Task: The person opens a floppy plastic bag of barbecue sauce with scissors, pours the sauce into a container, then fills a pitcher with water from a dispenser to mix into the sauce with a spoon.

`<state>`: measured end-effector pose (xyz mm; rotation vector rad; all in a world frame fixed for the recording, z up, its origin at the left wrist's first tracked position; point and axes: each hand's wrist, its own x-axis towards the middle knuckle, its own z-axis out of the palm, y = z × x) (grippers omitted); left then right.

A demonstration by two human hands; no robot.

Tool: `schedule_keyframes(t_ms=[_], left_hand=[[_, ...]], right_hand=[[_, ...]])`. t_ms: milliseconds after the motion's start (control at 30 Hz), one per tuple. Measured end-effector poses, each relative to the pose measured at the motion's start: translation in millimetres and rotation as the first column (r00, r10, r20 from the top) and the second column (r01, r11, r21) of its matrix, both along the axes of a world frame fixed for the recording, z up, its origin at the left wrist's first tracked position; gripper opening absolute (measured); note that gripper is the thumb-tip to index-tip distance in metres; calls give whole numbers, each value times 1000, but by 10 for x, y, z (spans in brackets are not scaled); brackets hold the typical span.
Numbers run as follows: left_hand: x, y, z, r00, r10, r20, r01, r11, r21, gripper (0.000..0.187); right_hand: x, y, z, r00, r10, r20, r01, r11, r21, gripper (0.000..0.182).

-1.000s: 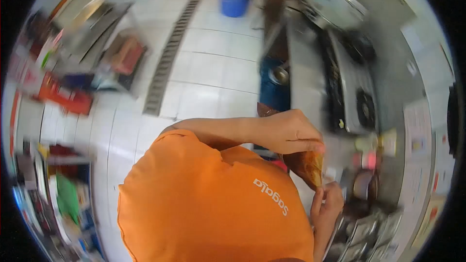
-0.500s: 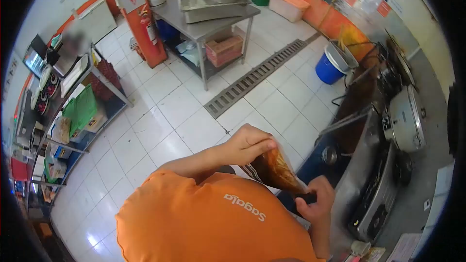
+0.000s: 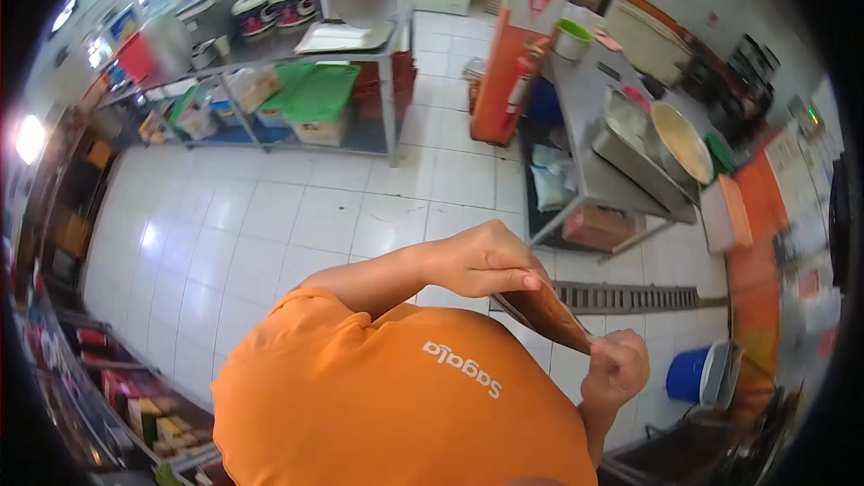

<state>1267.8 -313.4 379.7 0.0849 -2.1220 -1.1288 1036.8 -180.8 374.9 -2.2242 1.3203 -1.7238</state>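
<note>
In front of my orange shirt [image 3: 387, 396], a flat plastic packet [image 3: 551, 317] with reddish-brown contents stretches between my hands. My left hand [image 3: 486, 261] grips its upper left end, thumb lying along the edge. At the lower right end my right hand [image 3: 616, 364] pinches a corner between thumb and curled fingers. The packet is seen nearly edge-on and tilted, so what is in it cannot be made out clearly.
A steel table [image 3: 580, 117] with a metal tray [image 3: 643, 157] and a wide bowl [image 3: 681, 139] stands ahead right. Beside it is an orange pillar [image 3: 499, 81]. A floor drain grate [image 3: 621, 298] and blue bucket [image 3: 688, 373] lie right. Shelving [image 3: 391, 108] with a green-lidded bin [image 3: 310, 94] stands left.
My view has swung left, bringing the left shelving and more floor into sight while the stove on the right has mostly gone. Both hands still hold the packet, now seen more edge-on.
</note>
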Motion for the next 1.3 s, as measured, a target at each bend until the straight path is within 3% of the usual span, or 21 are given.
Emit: schedule_keyframes(t_ms=[100,167,200,267,300,367,400,433,467,500,533,600,633,733,900,933,1000,1033,1200,1233,1300], left_hand=[[97,-334,-260,991,0,-132,16,993,118,28],[121,-546,-554,976,-6,-220,101,899,426,36],[143,-615,-643,978,1,-209,90,899,429,36],[119,-789,-798,963,78,-258,99,786,610,45],[118,-884,-980,920,47,-390,224,752,620,50],[136,-1152,-1145,860,54,-508,290,768,572,50],[169,-1292,-1146,885,16,-465,297,751,590,76],[169,-1434,-1149,916,45,-398,209,793,572,86],[223,-1664,-1242,947,41,-320,125,868,481,82],[277,-1837,-1241,967,62,-246,46,912,408,74],[129,-1958,-1098,936,84,-343,64,914,400,64],[-82,-2234,-875,874,157,-460,37,922,385,32],[-171,-2492,-797,881,136,-453,51,924,378,32],[47,-2828,-745,871,384,-307,-245,881,405,29],[444,-3143,-906,600,796,-80,-716,579,390,30],[487,-3178,-965,585,808,-74,-725,561,398,30],[583,-3231,-1071,345,933,-98,-870,358,338,44],[653,-3233,-1095,327,940,-95,-877,340,339,44],[993,-3129,-1049,-108,992,58,-992,-111,60,44],[952,-3130,-924,-186,965,186,-940,-230,252,49],[1270,-3238,-965,-141,965,222,-954,-193,231,49]], right_hand=[[74,-534,59,993,107,-40,-109,991,-71,13],[136,-900,94,985,159,-64,-164,982,-98,13],[171,-1076,105,964,240,-113,-246,968,-43,14],[221,-1427,186,910,373,-183,-372,927,37,17],[262,-1555,204,892,406,-200,-403,913,60,18],[252,-1915,240,852,480,-208,-471,877,94,22],[237,-2111,243,832,520,-194,-511,854,98,24],[197,-2329,219,789,581,-197,-571,813,112,24],[167,-2566,187,706,688,-171,-676,726,129,23],[238,-2830,87,679,726,-114,-732,680,-29,24],[235,-3068,148,621,778,-95,-784,615,-86,24],[254,-3524,112,644,753,-135,-764,626,-157,21],[261,-3759,88,601,792,-108,-796,580,-176,19],[255,-4428,148,524,848,-75,-842,503,-194,14],[446,-5457,73,351,935,54,-927,355,-119,6],[550,-5602,34,334,941,62,-934,339,-113,6],[815,-5857,-47,235,961,147,-958,255,-132,9],[933,-5965,-71,192,963,188,-972,213,-98,10],[1616,-6347,-245,115,971,208,-993,114,17,8],[1778,-6377,-290,113,969,218,-993,106,48,9],[2065,-6435,-394,143,958,249,-989,128,76,10]])
